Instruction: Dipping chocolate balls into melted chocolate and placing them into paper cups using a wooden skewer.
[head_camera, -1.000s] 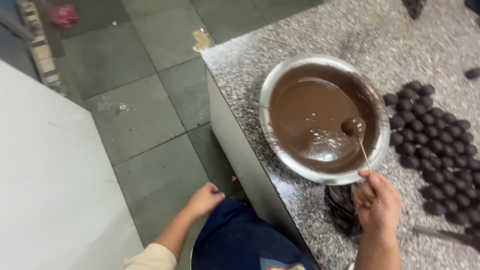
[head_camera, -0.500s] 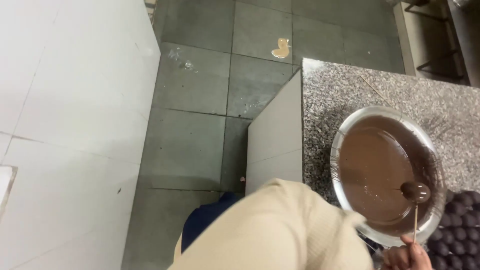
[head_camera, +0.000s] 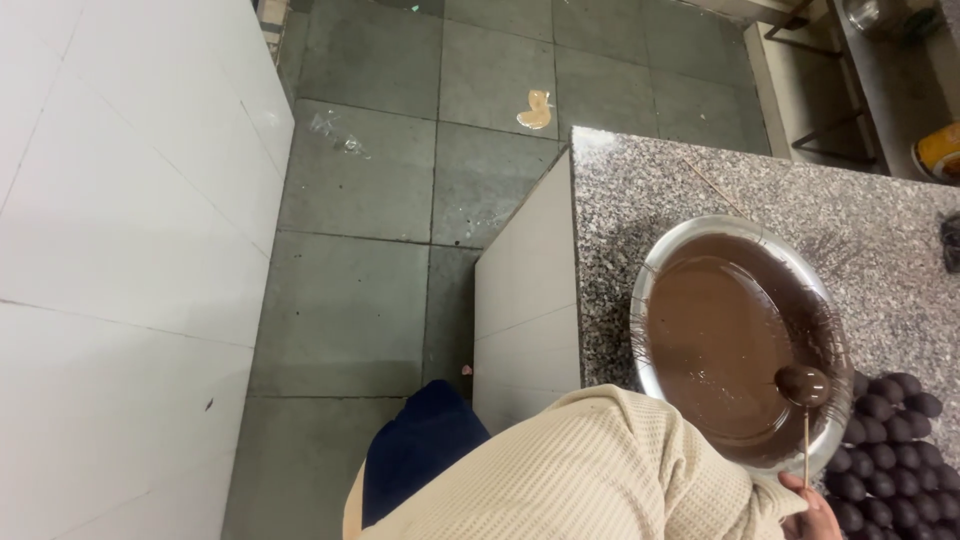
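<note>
My right hand (head_camera: 816, 514) shows only at the bottom right edge, pinching a thin wooden stick (head_camera: 806, 442). At the stick's tip is a chocolate-coated ball (head_camera: 803, 385), held just over the near right part of a round metal bowl (head_camera: 640, 300) filled with melted chocolate. Right of the bowl, several dark coated balls (head_camera: 890, 430) lie in rows on the speckled granite counter (head_camera: 650, 180). A cream knitted sleeve (head_camera: 600, 470) fills the bottom middle. My left hand is out of sight.
The counter's corner ends at a white side panel (head_camera: 525, 300) above a grey tiled floor with a tan stain (head_camera: 536, 108). A white tiled wall (head_camera: 120, 250) stands on the left. A loose stick (head_camera: 715, 190) lies behind the bowl. Metal furniture (head_camera: 830, 90) stands at the top right.
The view has swung left towards the floor and wall. My left hand, seen by my dark trousers a second ago, is gone from view behind the cream sleeve. The ball stays over the bowl.
</note>
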